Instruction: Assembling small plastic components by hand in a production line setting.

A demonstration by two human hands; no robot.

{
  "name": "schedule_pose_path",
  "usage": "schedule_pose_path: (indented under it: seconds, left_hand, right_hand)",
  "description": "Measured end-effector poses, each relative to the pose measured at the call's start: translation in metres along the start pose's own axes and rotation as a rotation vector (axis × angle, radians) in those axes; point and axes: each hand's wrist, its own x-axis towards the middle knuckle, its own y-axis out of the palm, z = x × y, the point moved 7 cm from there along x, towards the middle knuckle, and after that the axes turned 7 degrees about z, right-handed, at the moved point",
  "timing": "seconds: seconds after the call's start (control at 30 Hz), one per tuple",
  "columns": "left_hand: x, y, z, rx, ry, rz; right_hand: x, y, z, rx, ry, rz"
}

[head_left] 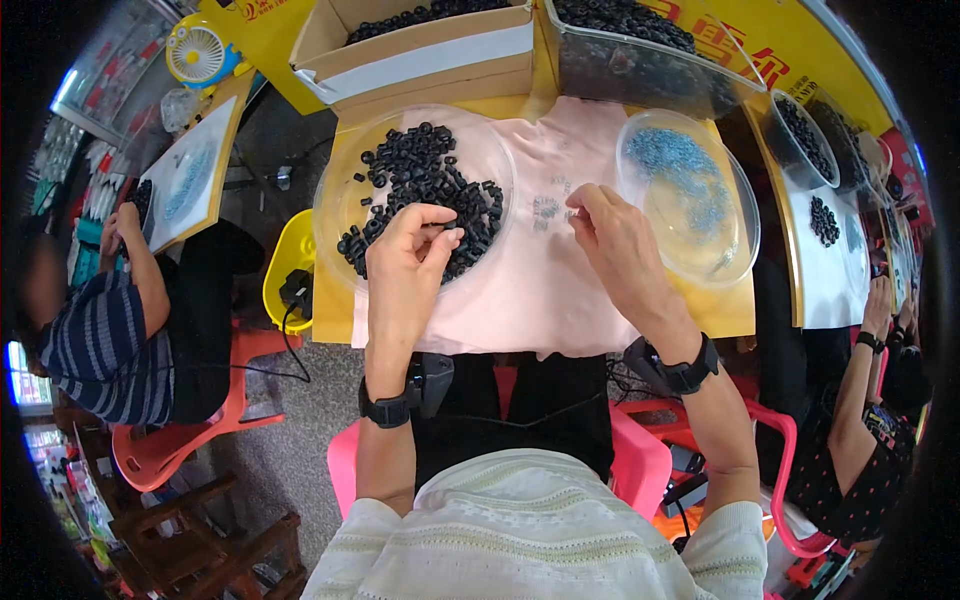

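Small black cylindrical pieces (415, 150) are heaped in a round clear plastic tray (335, 180). My left hand (408, 262) is over the tray's near right part, thumb and forefinger pinched on one small black piece (450, 224). To its right, my right hand (625, 250) hovers above the pale pink cloth, fingertips drawn together; whatever they hold is too small or hidden to make out. Beside that hand stands a second round clear tray (735, 255) with many tiny light-blue pieces (672, 155). The pink cloth (530, 300) lies under both hands.
At the table's back stand a cardboard box (430, 65) and a clear plastic bin (650, 85), both holding black pieces. A yellow basket (290, 265) hangs or stands at the left edge. Co-workers sit at tables on the left (110, 330) and right (865, 430).
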Motion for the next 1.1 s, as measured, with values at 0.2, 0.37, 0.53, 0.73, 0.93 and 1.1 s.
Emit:
schedule_pose_path:
  seconds: [0.2,0.37,0.53,0.73,0.93,1.1]
  left_hand:
    - [-0.002,-0.001,0.0,0.033,-0.072,0.022]
    - [0.001,-0.006,-0.011,-0.097,0.02,-0.095]
    - [-0.01,-0.028,-0.031,0.376,0.07,-0.117]
    - [-0.03,-0.014,-0.056,0.298,0.052,-0.065]
    - [-0.032,0.054,-0.053,-0.086,0.096,0.096]
    - [-0.029,0.083,-0.036,-0.372,0.027,0.144]
  right_hand:
    - [-0.004,0.001,-0.004,0.061,-0.022,-0.001]
    - [-0.003,0.003,-0.004,0.056,-0.021,-0.062]
    - [-0.004,0.001,-0.007,0.152,-0.022,-0.092]
    - [-0.006,0.002,-0.01,0.424,0.071,0.021]
    - [-0.015,0.005,-0.008,0.923,0.27,0.222]
    - [-0.021,0.0,-0.007,1.091,0.251,0.292]
